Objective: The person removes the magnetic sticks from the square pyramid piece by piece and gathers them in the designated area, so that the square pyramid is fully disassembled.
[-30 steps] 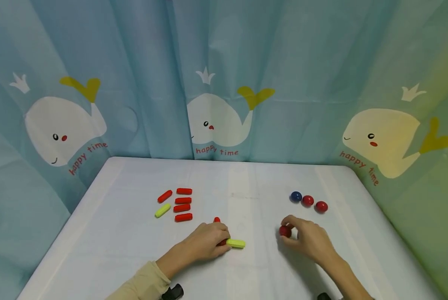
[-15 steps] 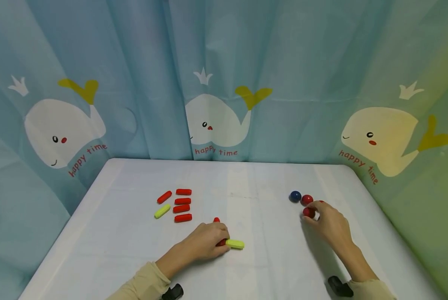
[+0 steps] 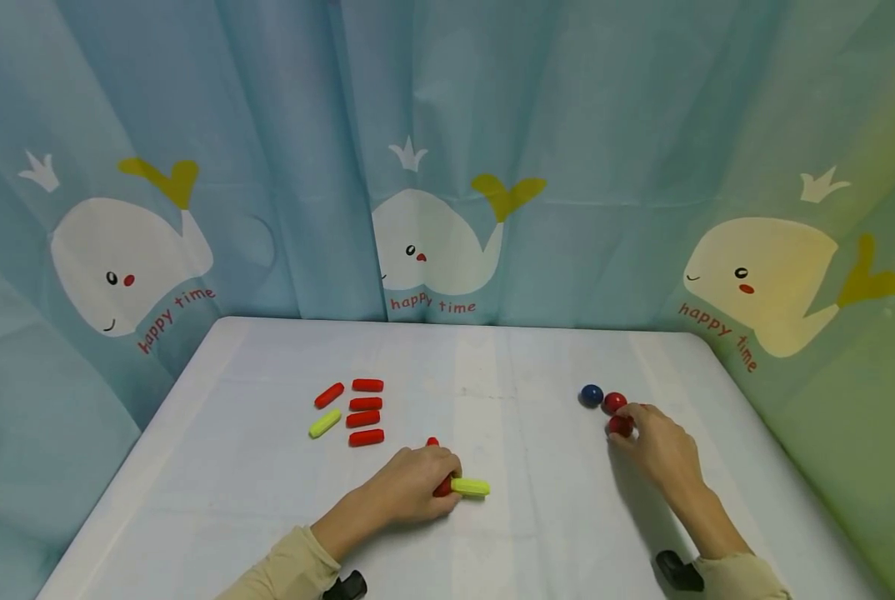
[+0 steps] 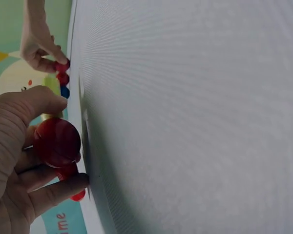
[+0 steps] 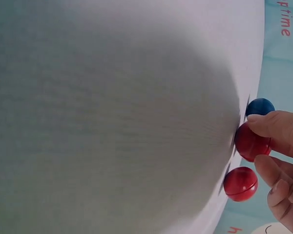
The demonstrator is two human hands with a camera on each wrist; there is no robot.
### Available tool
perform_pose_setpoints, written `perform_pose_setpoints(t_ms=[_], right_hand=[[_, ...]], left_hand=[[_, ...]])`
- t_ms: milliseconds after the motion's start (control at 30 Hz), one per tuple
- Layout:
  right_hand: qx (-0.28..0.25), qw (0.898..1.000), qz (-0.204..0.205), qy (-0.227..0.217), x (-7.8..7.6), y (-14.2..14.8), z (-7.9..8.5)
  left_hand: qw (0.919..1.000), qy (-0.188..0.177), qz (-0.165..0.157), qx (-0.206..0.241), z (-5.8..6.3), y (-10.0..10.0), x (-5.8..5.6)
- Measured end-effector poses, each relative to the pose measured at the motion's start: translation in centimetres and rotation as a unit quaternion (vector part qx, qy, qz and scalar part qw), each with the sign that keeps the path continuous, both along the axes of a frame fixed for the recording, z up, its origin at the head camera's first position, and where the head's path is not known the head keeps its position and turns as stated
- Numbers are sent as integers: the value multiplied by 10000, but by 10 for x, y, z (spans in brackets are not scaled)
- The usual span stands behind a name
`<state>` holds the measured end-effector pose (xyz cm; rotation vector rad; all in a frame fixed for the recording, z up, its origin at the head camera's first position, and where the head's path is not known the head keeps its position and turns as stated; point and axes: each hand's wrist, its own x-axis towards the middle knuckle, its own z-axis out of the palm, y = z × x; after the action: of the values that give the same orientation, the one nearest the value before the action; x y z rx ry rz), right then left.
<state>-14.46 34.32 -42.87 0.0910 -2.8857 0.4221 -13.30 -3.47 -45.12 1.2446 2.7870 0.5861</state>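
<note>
My left hand (image 3: 417, 482) holds a red ball (image 4: 57, 142) low over the white table, thumb and fingers around it. A yellow-green stick (image 3: 473, 487) points right from this ball, and the tip of a red stick (image 3: 432, 441) shows beyond the fingers. Further right, my right hand (image 3: 665, 450) pinches another red ball (image 5: 252, 141) between thumb and fingers, close to the table. Right behind it are a blue ball (image 3: 591, 395) and a red ball (image 3: 614, 402). One more red ball (image 5: 240, 184) is mostly hidden by my right fingers in the head view.
Left of centre on the table (image 3: 537, 533) lie several red sticks (image 3: 366, 437) and one yellow-green stick (image 3: 325, 422). A blue-green curtain (image 3: 605, 167) printed with whales hangs along the table's back and sides.
Over the last second my right hand has carried its red ball right and back to the other balls, then stayed nearly still. My left hand has hardly moved.
</note>
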Motion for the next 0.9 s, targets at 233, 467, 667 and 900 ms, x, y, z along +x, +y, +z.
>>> perform_pose_setpoints(t_ms=[233,467,667,900], right_hand=[[5,9998,-54,174,0,1,-2],[-33,9994,-62,343,-1,1,-4],[-190,9980,57,607,6,-11,1],[-389,9968,396,568,14,-42,10]], left_hand=[[9987,279,-155,406,1,-1,3],[9910,870,-317,971,8,0,5],[9899,-387,-120,1355,11,-1,5],[9816,-1182,53,1501,3,-2,4]])
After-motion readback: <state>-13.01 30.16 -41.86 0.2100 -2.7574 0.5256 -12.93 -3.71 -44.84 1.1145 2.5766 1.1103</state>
